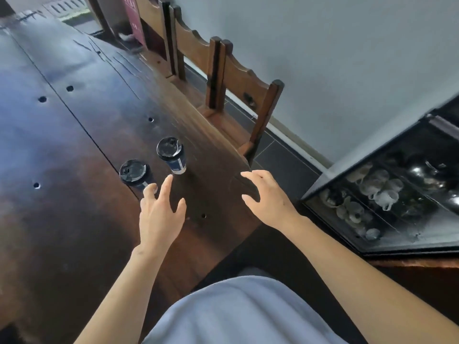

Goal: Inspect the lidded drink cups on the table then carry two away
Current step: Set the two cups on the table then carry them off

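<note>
Reaching over table (74,219) toward two upright lidded cups (135,173), (171,155); left hand (159,214) nearest, fingertips just short of near cup; right hand (267,196) farther right; both spread, empty.

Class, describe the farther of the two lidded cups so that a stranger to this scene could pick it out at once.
Find the long dark wooden table with chairs along its right side. Near its right edge two dark cups stand upright. The farther cup is nearer the chairs and shows a blue side label; the nearer cup stands beside the left hand's fingertips.
</note>
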Tool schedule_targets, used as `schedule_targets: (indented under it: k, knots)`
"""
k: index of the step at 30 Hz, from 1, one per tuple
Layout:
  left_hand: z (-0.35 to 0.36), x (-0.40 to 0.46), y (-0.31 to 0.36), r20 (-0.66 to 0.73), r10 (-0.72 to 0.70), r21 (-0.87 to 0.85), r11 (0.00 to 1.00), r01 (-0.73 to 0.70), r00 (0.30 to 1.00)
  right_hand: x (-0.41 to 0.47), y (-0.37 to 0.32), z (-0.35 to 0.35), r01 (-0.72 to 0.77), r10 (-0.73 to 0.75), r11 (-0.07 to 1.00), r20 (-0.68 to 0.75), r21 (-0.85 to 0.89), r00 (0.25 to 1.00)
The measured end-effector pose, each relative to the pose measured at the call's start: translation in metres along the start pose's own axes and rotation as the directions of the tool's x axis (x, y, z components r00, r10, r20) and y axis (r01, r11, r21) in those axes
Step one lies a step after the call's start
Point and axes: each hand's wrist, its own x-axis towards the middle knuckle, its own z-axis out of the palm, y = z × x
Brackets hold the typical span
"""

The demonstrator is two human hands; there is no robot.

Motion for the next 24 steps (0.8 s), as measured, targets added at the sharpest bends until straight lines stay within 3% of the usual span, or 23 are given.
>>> schedule_targets:
  k: [6,10,14,24]
  knots:
    - [-0.01,-0.004,-0.03,-0.09,-0.266,-0.041,0.964,0.263,0.96,0.075,-0.012,0.015,0.183,-0.185,0.983,0.168,0.033,0.968]
    - [-0.019,-0.002,-0.039,-0.18,-0.42,-0.086,0.907,0.411,0.889,0.135,-0.029,0.025,0.327,-0.327,0.944,0.292,0.048,0.899]
    - [-0.023,0.008,-0.037,-0.215,-0.465,-0.103,0.885,0.453,0.859,0.189,-0.043,0.032,0.415,-0.406,0.908,0.352,0.053,0.843]
    - [-0.01,0.077,-0.051,-0.096,-0.465,-0.104,0.884,0.456,0.88,0.263,-0.053,0.074,0.618,-0.538,0.786,0.477,-0.013,0.695]
